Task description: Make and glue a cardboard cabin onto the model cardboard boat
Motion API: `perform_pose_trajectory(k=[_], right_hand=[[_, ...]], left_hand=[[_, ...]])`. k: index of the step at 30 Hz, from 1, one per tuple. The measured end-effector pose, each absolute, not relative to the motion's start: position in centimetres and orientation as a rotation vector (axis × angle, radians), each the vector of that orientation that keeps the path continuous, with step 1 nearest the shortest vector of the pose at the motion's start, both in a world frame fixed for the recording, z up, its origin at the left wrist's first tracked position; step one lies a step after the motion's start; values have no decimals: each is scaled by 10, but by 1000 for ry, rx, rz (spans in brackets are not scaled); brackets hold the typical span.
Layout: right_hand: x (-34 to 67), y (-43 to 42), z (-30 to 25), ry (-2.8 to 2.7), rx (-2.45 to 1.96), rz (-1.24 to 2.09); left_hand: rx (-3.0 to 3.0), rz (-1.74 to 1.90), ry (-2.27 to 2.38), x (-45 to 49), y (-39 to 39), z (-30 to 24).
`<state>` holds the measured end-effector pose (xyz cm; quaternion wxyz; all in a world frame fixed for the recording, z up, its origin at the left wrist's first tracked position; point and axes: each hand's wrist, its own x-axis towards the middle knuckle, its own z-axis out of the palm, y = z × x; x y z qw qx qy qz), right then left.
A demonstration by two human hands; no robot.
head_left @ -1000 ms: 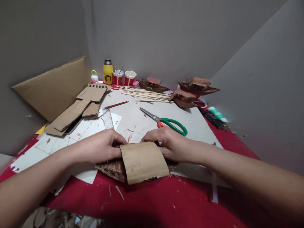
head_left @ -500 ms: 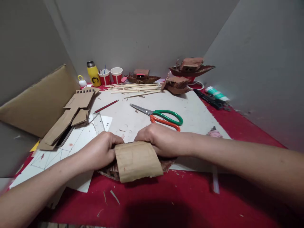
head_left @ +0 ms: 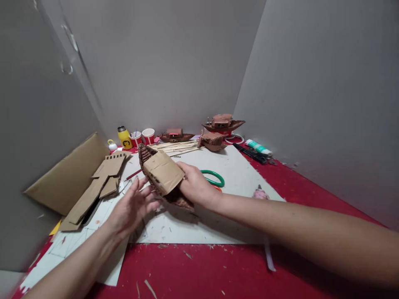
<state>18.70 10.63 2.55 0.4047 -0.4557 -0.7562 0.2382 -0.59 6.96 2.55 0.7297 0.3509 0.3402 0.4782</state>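
A brown model boat (head_left: 146, 154) with a curved tan cardboard roof (head_left: 164, 171) is held up over the white board, its bow pointing to the far left. My right hand (head_left: 196, 185) grips it at the right side, the fingers hidden behind the hull. Close by the hull's lower left side, my left hand (head_left: 132, 207) has its fingers spread, palm turned up; whether a fingertip touches the boat I cannot tell. Behind my right hand lie scissors (head_left: 215, 177), of which only the green and orange handles show.
Cut cardboard pieces (head_left: 102, 178) lie at left over a drawn paper sheet (head_left: 106, 265). Thin wooden sticks (head_left: 181, 147), paper cups (head_left: 148, 136), a yellow bottle (head_left: 125, 139) and finished boats (head_left: 223, 123) stand at the back. A glue gun (head_left: 261, 193) is at right on the white board (head_left: 237, 174).
The boat has been lifted away from me and turned, its bow now to the far left. My left hand has let go and opened; my right hand keeps hold. The view has tilted up.
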Motion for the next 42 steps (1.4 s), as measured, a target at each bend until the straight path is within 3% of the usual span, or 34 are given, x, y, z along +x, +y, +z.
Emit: perform_pose_trajectory(k=[6, 13, 17, 20, 27, 42], right_hand=[[167, 77, 36, -2040, -999, 694], [199, 60, 57, -2279, -892, 790], [219, 64, 65, -2141, -855, 532], [229, 72, 74, -2090, -568, 292], [216, 80, 89, -2493, -105, 59], [195, 82, 72, -2648, -92, -323]], left_hand=[[512, 1256, 702, 11, 61, 36], [530, 1080, 631, -7, 58, 33], [583, 956, 602, -5, 55, 32], [587, 899, 680, 1, 51, 35], [626, 988, 727, 15, 45, 30], [561, 932, 643, 12, 43, 16]])
